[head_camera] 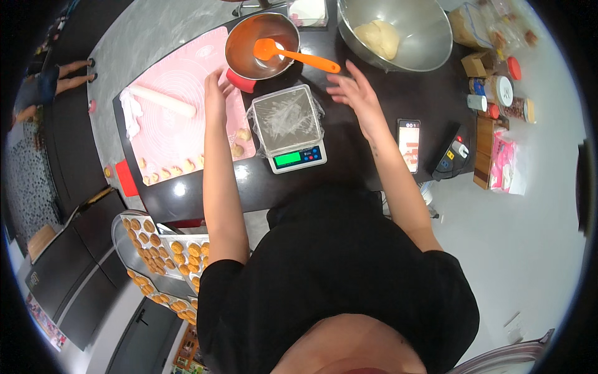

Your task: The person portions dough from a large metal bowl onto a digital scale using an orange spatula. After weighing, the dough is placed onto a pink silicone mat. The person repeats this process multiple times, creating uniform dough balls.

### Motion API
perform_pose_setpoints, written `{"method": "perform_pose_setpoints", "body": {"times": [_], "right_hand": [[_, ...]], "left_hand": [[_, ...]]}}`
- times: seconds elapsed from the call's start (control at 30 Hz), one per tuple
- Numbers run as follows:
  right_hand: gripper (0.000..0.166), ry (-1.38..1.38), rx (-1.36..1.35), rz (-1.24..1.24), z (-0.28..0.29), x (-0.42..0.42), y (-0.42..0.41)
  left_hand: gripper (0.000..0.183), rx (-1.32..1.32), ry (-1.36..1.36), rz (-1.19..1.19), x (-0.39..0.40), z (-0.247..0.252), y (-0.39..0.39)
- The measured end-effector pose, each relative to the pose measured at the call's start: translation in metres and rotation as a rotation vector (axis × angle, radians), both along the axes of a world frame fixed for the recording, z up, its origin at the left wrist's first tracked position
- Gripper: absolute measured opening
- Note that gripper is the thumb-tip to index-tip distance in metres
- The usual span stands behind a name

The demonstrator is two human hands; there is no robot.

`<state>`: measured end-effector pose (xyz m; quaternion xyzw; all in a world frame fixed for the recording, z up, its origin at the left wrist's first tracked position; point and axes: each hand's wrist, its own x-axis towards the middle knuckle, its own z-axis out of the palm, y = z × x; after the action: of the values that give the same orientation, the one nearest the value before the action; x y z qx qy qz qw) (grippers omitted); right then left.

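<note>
My left hand [217, 89] is raised over the pink silicone mat [163, 140], close to the red handle of a steel bowl [233, 51]; its grip is partly hidden. My right hand [354, 91] hangs with fingers apart, holding nothing, below the tip of an orange spatula [303, 57] that lies across the bowl's rim. Between my hands, a digital scale [299, 160] carries a square plate [287, 119] wrapped in plastic film. A large steel bowl [423, 51] holds a lump of pale dough [379, 39]. Small dough pieces [189, 164] line the mat's near edge, and a rolling pin [162, 100] lies on it.
A phone [408, 146] and a power strip [449, 154] lie at the right, with jars [503, 91] and a wooden box [483, 152] beyond. Trays of baked cookies [154, 252] stand at the lower left. Another person [44, 89] is at the far left.
</note>
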<state>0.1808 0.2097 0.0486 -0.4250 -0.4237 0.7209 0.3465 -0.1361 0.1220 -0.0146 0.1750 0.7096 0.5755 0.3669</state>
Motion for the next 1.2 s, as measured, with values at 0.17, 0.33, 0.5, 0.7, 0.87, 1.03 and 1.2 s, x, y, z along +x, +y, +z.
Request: {"method": "perform_pose_setpoints", "body": {"times": [0.17, 0.33, 0.5, 0.7, 0.87, 1.03, 1.2], "right_hand": [[0.041, -0.547, -0.074, 0.313, -0.077, 0.007, -0.013], [0.029, -0.695, 0.160, 0.406, -0.103, -0.023, -0.001], [0.014, -0.501, 0.203, 0.202, -0.092, -0.033, -0.002], [0.007, -0.354, 0.418, 0.199, -0.069, -0.020, -0.012], [0.007, -0.469, 0.378, 0.188, -0.089, -0.012, -0.018], [0.015, -0.722, 0.496, 0.284, -0.068, -0.011, -0.019], [0.022, -0.772, 0.527, 0.211, -0.054, 0.014, -0.021]], "left_hand": [[0.039, -0.382, 0.198, -0.420, 0.021, -0.016, -0.068], [0.036, -0.293, 0.127, -0.525, 0.012, -0.028, -0.065], [0.021, -0.542, 0.145, -0.669, -0.005, -0.016, -0.060], [0.019, -0.209, 0.612, -0.373, 0.033, 0.000, -0.060], [0.015, -0.356, 0.311, -0.177, 0.046, 0.004, -0.057], [0.013, -0.265, 0.557, -0.298, 0.045, 0.008, -0.070], [0.018, -0.499, 0.514, -0.279, 0.060, 0.020, -0.070]]}}
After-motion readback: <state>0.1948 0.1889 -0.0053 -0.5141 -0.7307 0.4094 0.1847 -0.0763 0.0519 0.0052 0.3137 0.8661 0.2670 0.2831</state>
